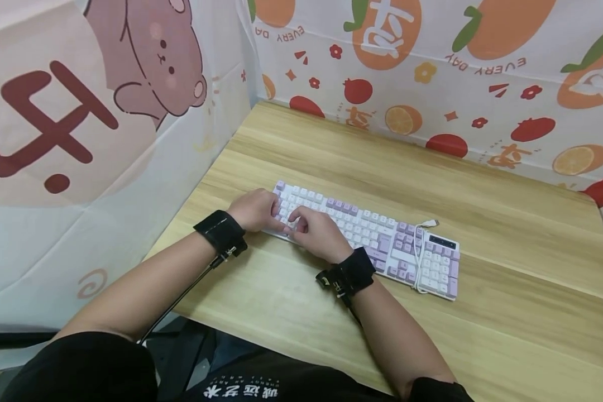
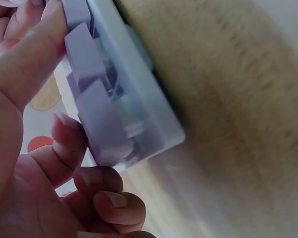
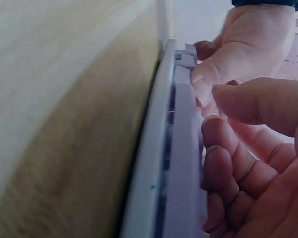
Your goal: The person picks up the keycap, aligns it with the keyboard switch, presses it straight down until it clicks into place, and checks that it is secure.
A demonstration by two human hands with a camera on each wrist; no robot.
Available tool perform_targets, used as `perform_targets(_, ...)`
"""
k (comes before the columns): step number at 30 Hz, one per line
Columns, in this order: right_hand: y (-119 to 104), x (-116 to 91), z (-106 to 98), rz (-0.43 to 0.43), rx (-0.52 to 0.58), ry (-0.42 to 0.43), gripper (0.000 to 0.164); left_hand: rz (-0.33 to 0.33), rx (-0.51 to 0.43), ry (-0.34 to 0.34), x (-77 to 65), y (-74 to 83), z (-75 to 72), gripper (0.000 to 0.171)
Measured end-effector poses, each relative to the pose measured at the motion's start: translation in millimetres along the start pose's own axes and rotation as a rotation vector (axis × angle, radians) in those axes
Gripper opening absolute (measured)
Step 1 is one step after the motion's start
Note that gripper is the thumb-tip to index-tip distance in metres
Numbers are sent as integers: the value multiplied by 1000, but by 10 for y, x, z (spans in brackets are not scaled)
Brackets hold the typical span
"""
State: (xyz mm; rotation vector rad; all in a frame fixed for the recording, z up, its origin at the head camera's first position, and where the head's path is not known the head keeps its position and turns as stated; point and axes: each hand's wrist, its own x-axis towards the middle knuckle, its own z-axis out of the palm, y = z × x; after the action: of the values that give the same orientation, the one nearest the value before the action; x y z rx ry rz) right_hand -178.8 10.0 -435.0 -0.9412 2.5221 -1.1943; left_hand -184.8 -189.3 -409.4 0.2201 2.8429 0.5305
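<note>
A white keyboard (image 1: 362,230) with lilac keys among the white ones lies flat on the wooden table. My left hand (image 1: 255,210) is at its left end. In the left wrist view, that thumb (image 2: 37,57) stretches along the lilac keys (image 2: 102,121) of the front row, while the other fingers bend close by the corner key. My right hand (image 1: 321,231) is over the left half of the keyboard, thumb pointing toward the left thumb. Its bent fingertips (image 3: 218,148) rest right by the keys in the right wrist view. Neither hand has anything lifted.
A white cable (image 1: 419,257) is looped around the keyboard's right part, its plug (image 1: 430,223) sticking out past the back edge. Printed cloths hang along the left side and behind the wooden table (image 1: 507,329). Black bands with small cameras sit on both wrists.
</note>
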Motion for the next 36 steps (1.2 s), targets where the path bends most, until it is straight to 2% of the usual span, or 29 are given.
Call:
perform_targets(4,3,0,52,-16,-12,-15,8,22,25,27,-45,7,19,46)
perform_targets(11,-105,25,113,-49,-17,-40,7,-8,-54,23,-160,-129,23,46)
perform_targets(14,-146,47,93,-50,-12,-39,8,1,-54,29,-163,-151,-7,46)
perform_targets(22,-91,-5,9,-53,-1,-58,11,9,1,19,-163,-60,-45,48)
perform_targets(26,-38,-70,-104,-78,-27,-6,11,13,-12,20,-166,-40,-48,50)
perform_targets(30,21,-139,-248,-36,-84,41,10,29,-7,23,-155,-14,-71,50)
perform_targets(36,87,-237,-410,61,-113,4,12,84,-6,4,-76,72,-100,43)
